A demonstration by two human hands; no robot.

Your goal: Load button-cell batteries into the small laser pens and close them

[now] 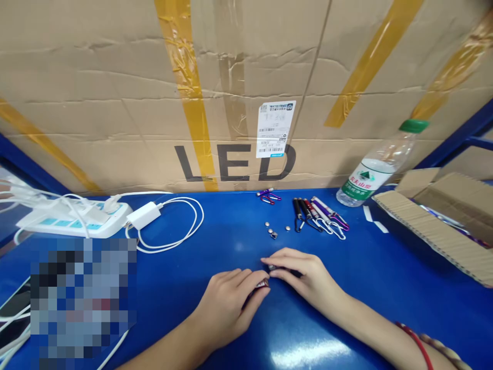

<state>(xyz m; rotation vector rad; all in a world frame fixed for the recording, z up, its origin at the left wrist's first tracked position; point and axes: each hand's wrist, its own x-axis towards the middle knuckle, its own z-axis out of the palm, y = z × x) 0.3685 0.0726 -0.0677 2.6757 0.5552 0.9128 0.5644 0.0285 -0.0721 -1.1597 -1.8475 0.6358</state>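
My left hand point(230, 299) pinches one glossy dark-red cylinder point(263, 283), my right hand point(304, 272), fingers barely parted, one small dark metallic piece point(272, 267).

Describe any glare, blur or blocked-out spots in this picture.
In the head view, white glare streaks the blue tabletop below the right hand; in the head view, a pixelated patch hides part of the lower left; also in the head view, the white label has fine print too soft to read.

Red cylinder point(263, 283), mostly hidden in left hand point(230, 299), small dark metallic piece point(271, 267), pinched in right hand point(313, 273)
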